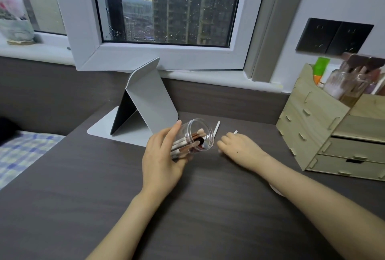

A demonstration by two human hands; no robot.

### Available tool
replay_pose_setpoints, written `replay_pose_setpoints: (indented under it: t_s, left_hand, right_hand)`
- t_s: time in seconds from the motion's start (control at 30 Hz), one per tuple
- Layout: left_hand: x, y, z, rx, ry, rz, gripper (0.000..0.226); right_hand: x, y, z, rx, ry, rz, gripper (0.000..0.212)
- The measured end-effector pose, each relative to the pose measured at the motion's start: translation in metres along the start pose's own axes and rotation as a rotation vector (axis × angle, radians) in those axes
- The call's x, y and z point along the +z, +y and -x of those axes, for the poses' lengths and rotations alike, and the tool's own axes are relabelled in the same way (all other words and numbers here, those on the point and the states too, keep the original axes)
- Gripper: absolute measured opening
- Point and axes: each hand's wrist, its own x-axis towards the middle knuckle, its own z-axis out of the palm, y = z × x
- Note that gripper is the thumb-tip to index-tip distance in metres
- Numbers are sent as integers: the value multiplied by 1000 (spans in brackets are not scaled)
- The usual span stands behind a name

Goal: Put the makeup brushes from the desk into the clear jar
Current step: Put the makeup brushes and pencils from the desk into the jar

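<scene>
Clear jar [192, 138] tilted above the desk [104, 186], mouth toward the right, several brushes [185, 141] inside. Gripped around its body by left hand [161, 159]. Two white brush handles [216, 128] on desk just beyond. Right hand [239, 147] palm-down over one, fingers curled; grasp not discernible. Folding mirror [145, 101] behind; wooden organiser [333, 130] far right.

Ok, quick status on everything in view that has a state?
clear jar: tilted, mouth facing right, several brushes inside
left hand: gripping the jar
right hand: resting over a brush on the desk, grip unclear
white brush handle: loose on the desk, behind the jar
folding mirror: propped open
wooden organizer: drawers shut, top full
window: rain-spotted
</scene>
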Motion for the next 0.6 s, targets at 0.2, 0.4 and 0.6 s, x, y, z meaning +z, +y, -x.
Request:
replay_pose_setpoints:
  t_s: [0.2, 0.4, 0.6]
  left_hand:
    - [-1, 2, 1, -8, -7, 44, 82]
    - [-1, 6, 4, 54, -27, 43, 77]
    - [-5, 9, 4, 98, -64, 74, 68]
  right_hand:
    - [-95, -8, 16, 896, 742, -917, 20]
    - [-159, -43, 13, 716, 977, -1134, 31]
    - [-128, -61, 0, 520, 650, -831, 6]
